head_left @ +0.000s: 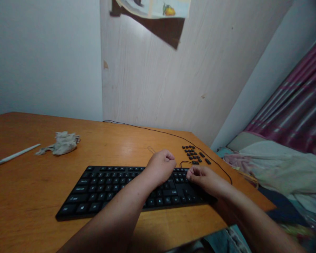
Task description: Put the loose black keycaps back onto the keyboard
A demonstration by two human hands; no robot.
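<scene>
A black keyboard (105, 188) lies flat on the wooden desk, its right end partly under my hands. My left hand (160, 167) is closed above the keyboard's upper right part, fingers curled and mostly turned away from view. Just beyond it shows a thin bent wire (150, 149); I cannot tell whether the hand touches it. My right hand (204, 177) is closed in a pinch at the number-pad end, and whatever its fingertips hold is hidden. Several loose black keycaps (192, 154) lie in rough rows behind the right hand. The number-pad area looks bare of keycaps in part.
A crumpled grey cloth (65, 143) and a white pen-like stick (15, 155) lie on the desk (116, 144) at left. A black cable (158, 131) runs along the back and down the right side. Beyond the right edge is a bed with bedding (274, 165).
</scene>
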